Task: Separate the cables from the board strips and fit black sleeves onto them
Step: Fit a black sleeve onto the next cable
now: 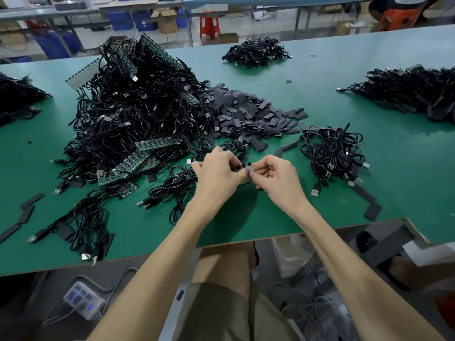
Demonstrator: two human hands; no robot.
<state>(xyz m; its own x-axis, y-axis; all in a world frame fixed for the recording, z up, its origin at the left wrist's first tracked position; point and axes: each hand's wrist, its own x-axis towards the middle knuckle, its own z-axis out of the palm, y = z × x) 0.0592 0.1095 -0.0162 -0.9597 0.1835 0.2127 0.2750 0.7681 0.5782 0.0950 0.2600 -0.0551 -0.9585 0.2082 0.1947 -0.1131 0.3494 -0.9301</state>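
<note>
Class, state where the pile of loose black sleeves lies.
In the head view the sleeve pile lies against the right side of the big cable heap, just beyond the right hand.

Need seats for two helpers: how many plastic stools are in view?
2. A red stool stands on the floor beyond the green table, top centre; an orange stool is top right, apparently under a seated person. More may be hidden.

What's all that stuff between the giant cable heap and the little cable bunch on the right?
A heap of flat black sleeves lies between the big cable pile and the small bundle. The head camera shows it.
</note>
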